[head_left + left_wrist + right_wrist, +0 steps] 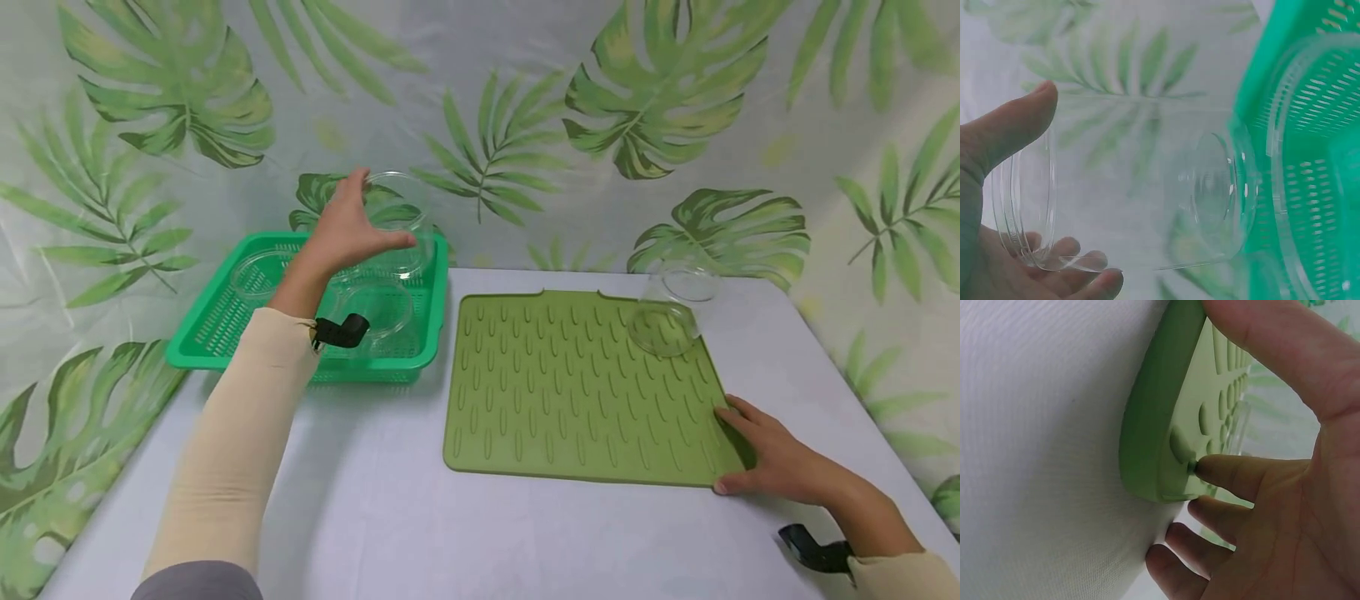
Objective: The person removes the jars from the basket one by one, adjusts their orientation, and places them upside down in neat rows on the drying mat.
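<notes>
My left hand (345, 227) holds a clear plastic jar (408, 221) over the far right part of a green basket (438, 321). In the left wrist view, the thumb and fingers wrap round one end of this see-through jar (1147, 181). Down at the right, my right hand (780, 454) touches the near right corner of a green ridged drying mat (577, 392). Its fingers (1235, 475) are spread at the mat's corner in the right wrist view, thumb apart at the edge.
More clear jars (382, 308) lie inside the basket, hard to make out against its slotted walls. Another clear jar (667, 329) stands at the mat's far right corner. A white cloth (450, 533) covers the table, and a leaf-print curtain (495, 50) hangs behind.
</notes>
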Demonstrator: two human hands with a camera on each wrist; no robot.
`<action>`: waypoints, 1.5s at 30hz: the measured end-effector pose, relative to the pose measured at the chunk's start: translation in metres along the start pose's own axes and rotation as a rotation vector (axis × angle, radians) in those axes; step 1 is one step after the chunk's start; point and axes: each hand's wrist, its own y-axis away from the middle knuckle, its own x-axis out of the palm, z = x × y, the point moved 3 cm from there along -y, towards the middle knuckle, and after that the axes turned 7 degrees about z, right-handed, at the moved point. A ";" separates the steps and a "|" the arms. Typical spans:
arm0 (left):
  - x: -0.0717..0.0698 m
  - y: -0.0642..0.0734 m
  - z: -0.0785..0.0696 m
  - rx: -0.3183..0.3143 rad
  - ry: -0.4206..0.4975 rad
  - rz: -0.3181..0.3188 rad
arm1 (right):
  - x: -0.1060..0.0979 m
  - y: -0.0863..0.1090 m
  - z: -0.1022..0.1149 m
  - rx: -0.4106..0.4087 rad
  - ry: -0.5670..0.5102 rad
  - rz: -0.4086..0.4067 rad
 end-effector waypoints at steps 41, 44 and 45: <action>0.036 0.095 -0.010 0.278 0.228 -0.209 | -0.001 -0.002 0.000 -0.016 0.033 -0.015; 0.038 0.093 -0.012 0.340 0.255 -0.230 | -0.002 -0.001 0.003 -0.007 0.032 -0.008; 0.039 0.092 -0.013 0.358 0.255 -0.234 | -0.002 -0.001 0.003 -0.005 0.033 -0.010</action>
